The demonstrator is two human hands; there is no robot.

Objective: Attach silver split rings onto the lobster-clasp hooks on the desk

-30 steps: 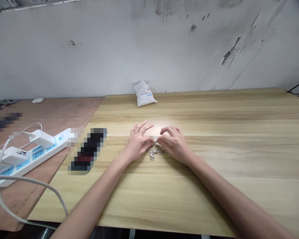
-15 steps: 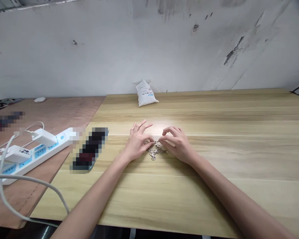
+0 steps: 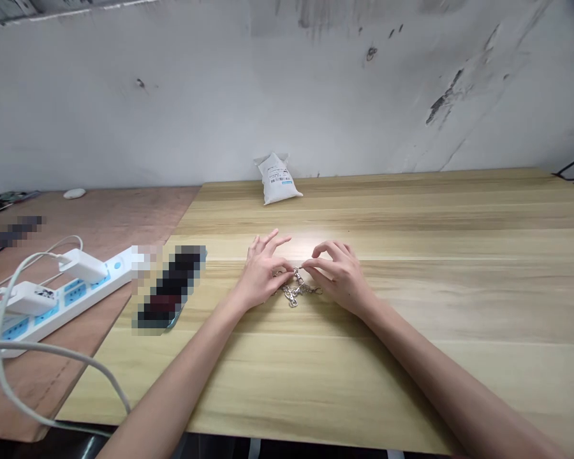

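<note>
A small silver metal chain (image 3: 293,294) with rings and what look like swivel clasps lies bunched on the wooden table between my hands. The thumb and index finger of my left hand (image 3: 261,278) pinch its upper left part, while the other fingers are spread and raised. From the right, my right hand (image 3: 343,278) pinches a tiny end piece close to the left fingertips. That piece is too small to make out clearly. The lower links rest loose on the tabletop (image 3: 287,376).
At the back, by the wall, sits a white plastic packet (image 3: 280,182) with a printed label. A pixelated phone-like object (image 3: 172,287) lies left of my left arm. Farther left are a power strip (image 3: 76,293) with chargers and a looping white cable (image 3: 76,355).
A clasp hangs more visibly below the pinching fingertips now. My right fingertips have shifted very slightly left and up. The whole view has drifted a little.
</note>
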